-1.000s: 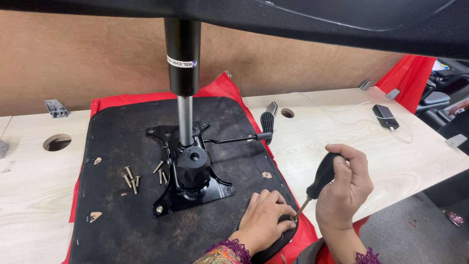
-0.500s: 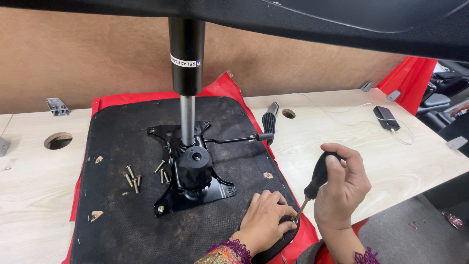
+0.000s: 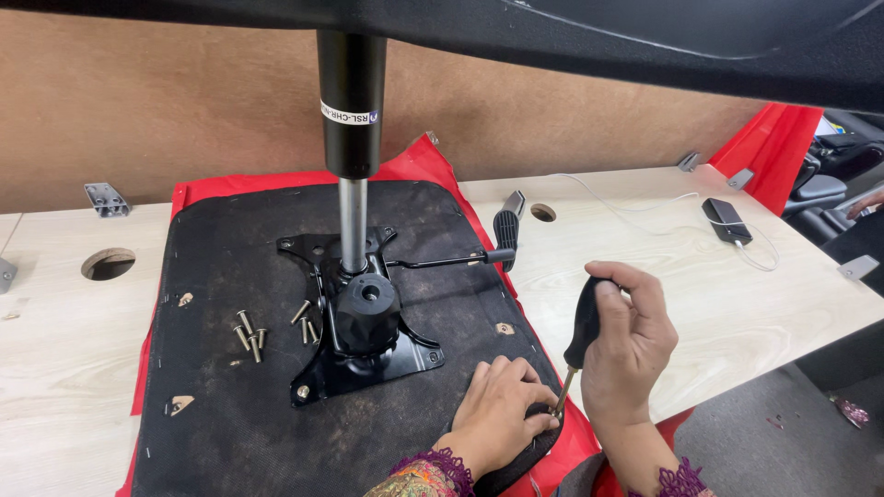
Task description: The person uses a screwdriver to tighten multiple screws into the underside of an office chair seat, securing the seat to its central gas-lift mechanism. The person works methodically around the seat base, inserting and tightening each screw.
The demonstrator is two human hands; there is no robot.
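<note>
My right hand (image 3: 631, 345) grips the black handle of a screwdriver (image 3: 584, 327), whose shaft slants down to the near right edge of an upturned black chair seat (image 3: 221, 405). My left hand (image 3: 497, 410) rests on that edge, fingertips pinched around the screwdriver tip. A black metal mechanism plate (image 3: 364, 345) with a round knob is bolted mid-seat. From it rises a gas-lift column (image 3: 352, 147), and a lever with a black paddle (image 3: 505, 235) sticks out to the right. Several loose screws (image 3: 249, 333) lie on the seat left of the plate.
The seat lies on red cloth (image 3: 433, 161) over a pale wooden table (image 3: 700, 276) with round cable holes (image 3: 108, 264). A dark phone on a white cable (image 3: 725, 221) lies at the right. A metal bracket (image 3: 106, 198) sits at the back left. A black chair part overhangs the top.
The hands stay at the seat's near right edge; my right hand has turned slightly on the screwdriver handle. The view has shifted a little.
</note>
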